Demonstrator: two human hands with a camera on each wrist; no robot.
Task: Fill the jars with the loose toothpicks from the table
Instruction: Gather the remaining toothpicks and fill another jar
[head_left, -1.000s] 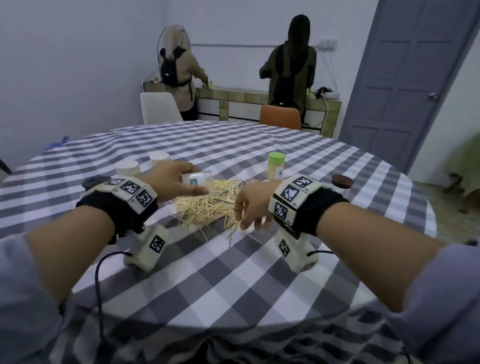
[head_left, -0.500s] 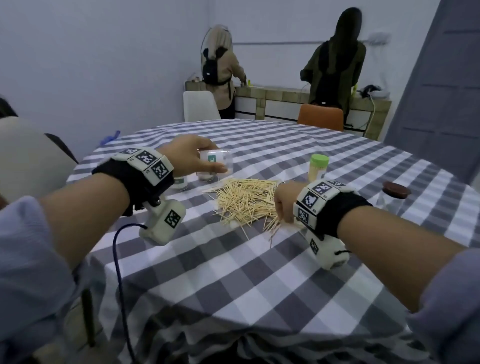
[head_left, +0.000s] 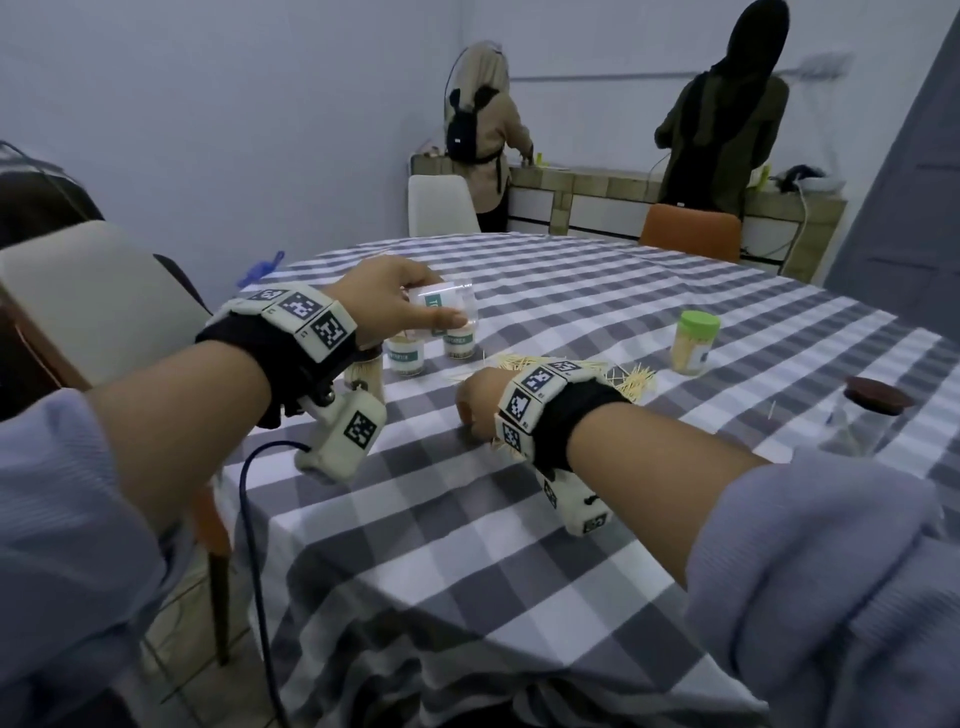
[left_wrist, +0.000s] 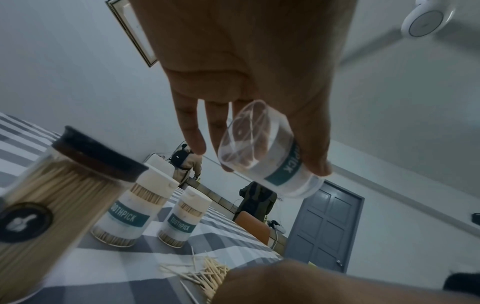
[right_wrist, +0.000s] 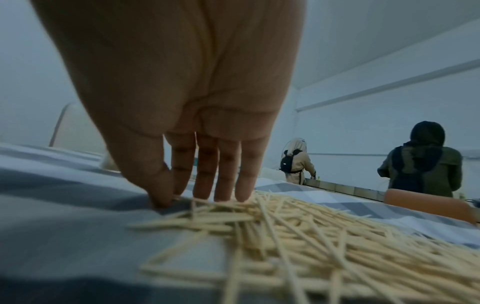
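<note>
right hand (right_wrist: 182, 92): palm down at the near edge of the toothpick pile; thumb and forefinger tips meet on the cloth, pinching at the pile's fringe. Whether a pick sits between them I cannot tell. The other fingers (right_wrist: 226, 174) are straight, tips on the picks.
toothpick pile (right_wrist: 298, 236): pale thin wooden sticks, crisscrossed in a loose flat heap on the table, just right of the right hand.
table (head_left: 467, 545): round, with a grey-and-white checked cloth that drapes over the edge.
left hand (head_left: 384, 296): raised above the table, left of the pile, thumb and fingers curled round the empty jar.
empty jar (left_wrist: 265, 152): clear plastic cylinder with a teal TOOTHPICK label, tipped on its side, clear base toward the wrist camera.
dark-lidded jar (left_wrist: 52, 195): clear, packed with picks, black lid, under the left wrist.
white-capped jars (left_wrist: 132, 207): two, upright, full, with teal labels, side by side just left of the pile, below the held jar.
green-lidded jar (head_left: 693, 343): upright, holds picks, beyond the pile on its right.
brown-lidded jar (head_left: 862, 415): clear glass, well right of the pile.
</note>
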